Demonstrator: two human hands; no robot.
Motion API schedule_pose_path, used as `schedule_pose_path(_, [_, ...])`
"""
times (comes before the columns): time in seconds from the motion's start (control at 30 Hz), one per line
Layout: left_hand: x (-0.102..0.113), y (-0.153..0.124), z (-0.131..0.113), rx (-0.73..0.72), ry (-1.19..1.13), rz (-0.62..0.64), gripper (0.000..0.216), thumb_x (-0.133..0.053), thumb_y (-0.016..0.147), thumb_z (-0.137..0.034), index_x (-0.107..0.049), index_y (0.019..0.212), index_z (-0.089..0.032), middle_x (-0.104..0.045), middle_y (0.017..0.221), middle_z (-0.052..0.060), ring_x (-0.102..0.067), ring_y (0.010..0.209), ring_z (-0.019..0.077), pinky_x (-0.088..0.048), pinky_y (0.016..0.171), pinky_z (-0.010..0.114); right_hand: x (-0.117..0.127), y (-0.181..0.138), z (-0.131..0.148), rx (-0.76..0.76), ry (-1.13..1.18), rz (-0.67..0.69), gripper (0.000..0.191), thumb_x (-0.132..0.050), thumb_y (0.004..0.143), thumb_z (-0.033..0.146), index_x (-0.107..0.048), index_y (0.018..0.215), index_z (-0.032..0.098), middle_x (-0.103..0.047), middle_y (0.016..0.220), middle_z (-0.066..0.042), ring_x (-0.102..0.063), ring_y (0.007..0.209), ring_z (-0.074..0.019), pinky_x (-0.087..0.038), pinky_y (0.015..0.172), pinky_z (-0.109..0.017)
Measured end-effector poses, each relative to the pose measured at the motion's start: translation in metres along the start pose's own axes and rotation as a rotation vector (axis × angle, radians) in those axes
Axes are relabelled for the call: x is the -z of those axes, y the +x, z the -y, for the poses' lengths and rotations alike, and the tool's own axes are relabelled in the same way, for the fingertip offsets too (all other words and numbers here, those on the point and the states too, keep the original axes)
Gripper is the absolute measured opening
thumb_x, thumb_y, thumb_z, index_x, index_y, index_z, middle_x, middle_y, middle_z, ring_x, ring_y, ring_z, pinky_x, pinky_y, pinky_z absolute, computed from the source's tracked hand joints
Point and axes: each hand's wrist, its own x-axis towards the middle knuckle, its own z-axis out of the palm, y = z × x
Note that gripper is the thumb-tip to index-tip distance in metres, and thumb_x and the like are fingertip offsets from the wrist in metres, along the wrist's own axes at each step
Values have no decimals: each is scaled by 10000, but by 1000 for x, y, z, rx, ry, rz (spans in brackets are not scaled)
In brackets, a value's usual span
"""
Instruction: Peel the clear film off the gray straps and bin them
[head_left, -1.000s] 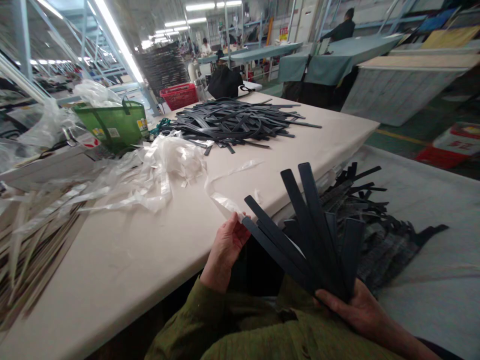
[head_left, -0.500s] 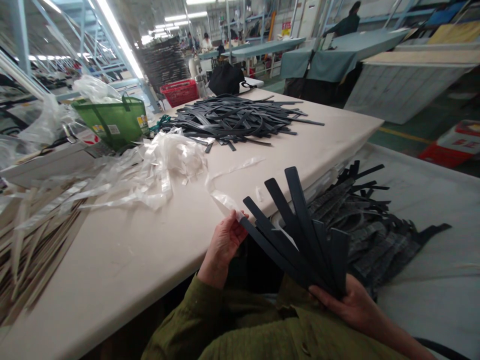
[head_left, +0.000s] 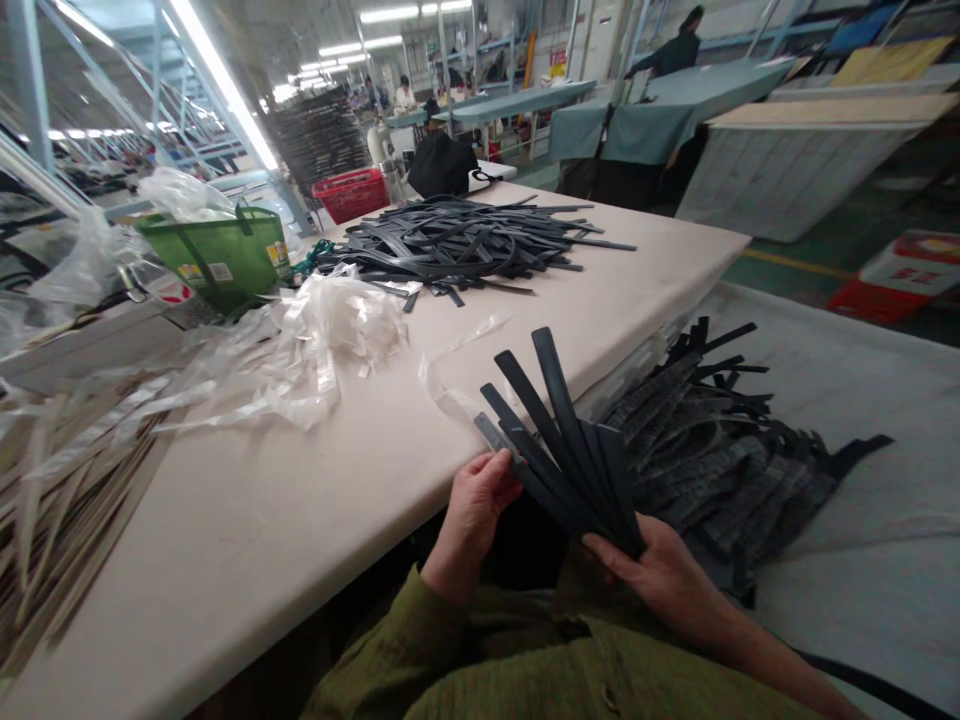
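A fanned bundle of flat dark strips (head_left: 562, 430) is gripped at its lower end by my right hand (head_left: 652, 565), thumb in front. Their rounded free ends point up and toward the table. My left hand (head_left: 478, 495) pinches the leftmost strip (head_left: 489, 430) a little below its tip, which sticks out beyond the fingers. Just past that tip, a thin clear plastic ribbon (head_left: 442, 385) lies curled on the table (head_left: 300, 500). To the right of my right hand, a heap of dark strips with a greyish, fabric-like surface (head_left: 690, 460) rests on a lower pale surface (head_left: 840, 560).
Farther back lies a large pile of dark strips (head_left: 457, 245). Crumpled clear plastic (head_left: 352, 320) sits left of it, beside a green bag (head_left: 217, 260). Long beige strips (head_left: 82, 510) cover the table's left end. A red basket (head_left: 349, 195) and a black bag (head_left: 442, 165) stand behind.
My left hand has shifted right and its grip now sits below the strip's tip. The plastic ribbon no longer reaches my fingers. The bundle and my right hand have moved left.
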Motion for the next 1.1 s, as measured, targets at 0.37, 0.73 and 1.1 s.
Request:
schedule_pose_path(0.37, [-6, 2, 7, -86, -31, -68, 449, -925, 509, -480, -740, 742, -143, -734, 754, 47, -631, 650, 110, -476, 608, 200, 30, -35, -30, -241, -10, -122, 374, -754, 694, 470, -766, 926, 177, -803, 868, -82, -751, 836, -315, -633, 747, -349])
schedule_pose_path(0.73, [-25, -19, 62, 103, 115, 160, 480, -896, 565, -507, -733, 740, -91, -665, 692, 48, -569, 626, 121, -440, 631, 243, 22, -17, -7, 13, -97, -130, 265, -649, 822, 437, -775, 875, 210, -803, 848, -39, -758, 802, -290, -633, 748, -325])
schedule_pose_path(1.1, [-18, -21, 94, 172, 272, 258, 501, -888, 542, -545, -722, 650, -85, -573, 578, 19, -452, 537, 92, -363, 577, 247, 25, -37, -24, 47, -117, -165, 226, -632, 821, 394, -770, 923, 248, -801, 859, -31, -762, 759, -282, -635, 683, -294])
